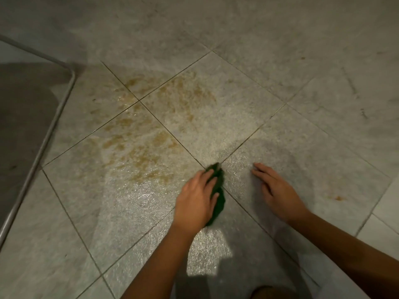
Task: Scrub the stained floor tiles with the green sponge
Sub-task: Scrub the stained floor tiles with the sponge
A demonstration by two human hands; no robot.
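At the very bottom edge, closest to me, a rounded bit of what looks like my knee (266,291) shows between my two bare forearms, which reach forward over the floor tiles (248,93).

My left hand (197,197) lies on top of the green sponge (218,192), fingers curled over its far edge and gripping it against the floor. The sponge is dark green and crumpled. It sits right at a crossing of grout lines (172,134), sticking out beyond my fingertips and along the thumb side of the hand.

My right hand (275,187) is just beside it, apart from the sponge, palm down on the neighbouring tile. Its fingers are straight and close together, and it holds nothing.

The brown stains (138,147) spread over several tiles to the left and beyond my left hand, thickest around the next grout crossing further out. The tiles there glisten with a wet sheen (140,197), and a bright patch of light (208,253) lies on the floor between my forearms. One small brown spot (338,198) sits alone on a tile to the right of my right hand.

Along the left side a metal strip (43,145) runs diagonally and bends at a rounded corner, with a darker grey surface (23,108) beyond it
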